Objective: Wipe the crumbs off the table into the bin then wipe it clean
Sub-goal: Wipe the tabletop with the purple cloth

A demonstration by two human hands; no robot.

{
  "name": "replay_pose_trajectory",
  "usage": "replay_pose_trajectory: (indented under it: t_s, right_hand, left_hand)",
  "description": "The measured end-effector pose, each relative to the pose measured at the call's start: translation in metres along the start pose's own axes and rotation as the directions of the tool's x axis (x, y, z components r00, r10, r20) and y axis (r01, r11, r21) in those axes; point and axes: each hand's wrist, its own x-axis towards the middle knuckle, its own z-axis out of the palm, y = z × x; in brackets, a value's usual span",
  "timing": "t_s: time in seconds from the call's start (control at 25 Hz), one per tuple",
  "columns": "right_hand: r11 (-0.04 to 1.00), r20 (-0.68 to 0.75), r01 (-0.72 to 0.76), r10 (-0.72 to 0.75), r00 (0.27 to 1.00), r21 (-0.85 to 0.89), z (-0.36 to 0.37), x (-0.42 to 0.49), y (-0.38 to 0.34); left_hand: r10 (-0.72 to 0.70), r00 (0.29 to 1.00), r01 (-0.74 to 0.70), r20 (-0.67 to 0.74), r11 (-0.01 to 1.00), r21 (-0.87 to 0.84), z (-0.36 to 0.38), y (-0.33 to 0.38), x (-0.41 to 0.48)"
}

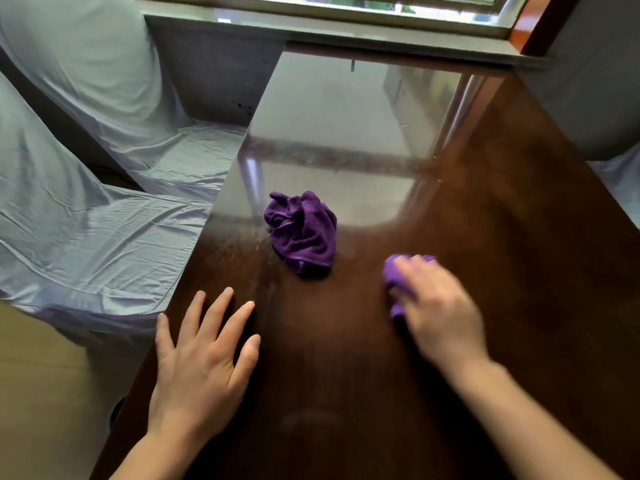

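A glossy dark brown table [519, 209] fills the view. A crumpled purple cloth [303, 233] lies in its middle, touched by neither hand. My right hand [440, 306] presses a second, lighter purple cloth [393, 273] flat on the table to the right of the crumpled one; the hand is blurred. My left hand [204, 358] rests flat on the table near its left edge, fingers spread, holding nothing. Faint pale specks and smears [258, 237] show on the surface just left of the crumpled cloth. No bin is in view.
Two chairs under pale blue covers [104, 216] stand close along the table's left edge. Another covered chair [616, 174] is at the right edge. A window sill [346, 32] runs along the table's far end. Tan floor [45, 393] shows at the lower left.
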Motion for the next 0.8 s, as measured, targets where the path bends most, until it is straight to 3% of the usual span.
replay_pose_trajectory:
  t_s: [0.08,0.16,0.32,0.4,0.48,0.52,0.64,0.68,0.72,0.8]
  right_hand:
    - [0.971,0.012,-0.238,0.238,0.971,-0.029,-0.004,0.041,0.041]
    - [0.965,0.066,-0.263,0.263,0.963,-0.004,-0.008,0.052,0.046]
    - [0.992,0.034,-0.122,0.121,0.992,0.030,-0.024,-0.048,-0.001]
    - [0.987,0.080,0.124,-0.132,0.988,0.097,-0.030,-0.113,-0.038]
    - [0.934,0.105,0.339,-0.350,0.931,0.113,-0.039,-0.136,-0.038]
    - [0.934,0.120,0.343,-0.353,0.928,0.098,-0.045,-0.132,-0.030]
    - [0.996,0.071,-0.023,0.016,0.997,0.091,-0.051,-0.112,-0.029]
    - [0.994,0.042,-0.053,0.049,0.998,0.100,-0.042,-0.111,-0.049]
    - [0.995,0.039,0.013,-0.017,0.999,0.104,-0.027,-0.114,-0.078]
    - [0.945,0.064,0.277,-0.292,0.954,0.175,0.002,-0.114,-0.133]
  left_hand:
    - [0.011,1.000,-0.012,0.013,0.999,0.047,0.002,0.002,0.000]
    - [0.008,1.000,-0.009,0.019,0.998,0.070,0.005,0.002,0.000]
    - [0.001,1.000,-0.004,0.027,0.995,0.097,0.005,0.001,0.000]
    - [-0.002,1.000,-0.002,0.030,0.994,0.113,0.005,0.003,0.000]
    - [0.001,1.000,-0.003,0.024,0.994,0.108,0.006,0.003,-0.001]
    - [0.004,1.000,-0.005,0.015,0.995,0.096,0.006,0.003,0.000]
    - [-0.015,1.000,0.015,-0.024,0.999,0.030,0.004,0.003,-0.001]
    - [-0.038,0.998,0.038,-0.042,0.999,-0.001,0.002,0.004,-0.002]
    - [-0.072,0.995,0.070,-0.066,0.997,-0.035,-0.001,0.004,-0.004]
    - [-0.157,0.981,0.142,-0.116,0.982,-0.126,-0.005,0.003,-0.004]
